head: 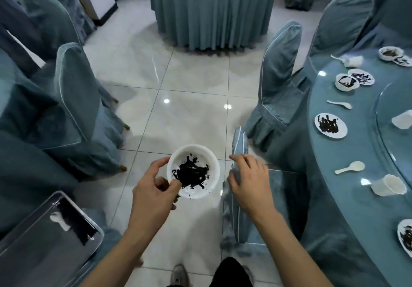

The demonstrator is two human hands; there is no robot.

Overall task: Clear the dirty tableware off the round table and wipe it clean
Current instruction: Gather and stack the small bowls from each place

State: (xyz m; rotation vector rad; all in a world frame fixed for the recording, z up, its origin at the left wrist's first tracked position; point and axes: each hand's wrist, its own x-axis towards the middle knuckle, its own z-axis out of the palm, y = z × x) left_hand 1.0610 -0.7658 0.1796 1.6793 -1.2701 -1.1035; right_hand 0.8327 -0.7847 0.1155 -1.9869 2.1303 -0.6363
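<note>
Above the tiled floor (185, 117), between two covered chairs, a white bowl (193, 171) smeared with dark residue is held clear of any surface. Its mouth faces upward and tilts slightly toward the camera. The left hand (153, 186) holds it at the near-left rim, thumb hooked over the edge into the bowl and fingers curled round the outside.

The right hand (249, 184) rests on the top of a chair back (239, 153) just beside the bowl, fingers bent over the fabric edge; it carries no tableware. This chair stands between the person and the round table (356, 153) at right.

Remaining on the round table:
- a soiled plate (330, 125) near the edge;
- a spoon (350, 168) lying with its long axis roughly across the view, bowl end to the right;
- a second spoon (339, 104) farther back, bowl end to the right;
- a tipped cup (388, 185), mouth facing upper right;
- a further dirty bowl and plate pair (354, 79);
- part of another soiled plate (405, 236) at the right border.

At lower left, a metal tray (44, 242) holds one white item; its type cannot be determined. A second skirted table (211, 12) stands well apart, straight ahead.
</note>
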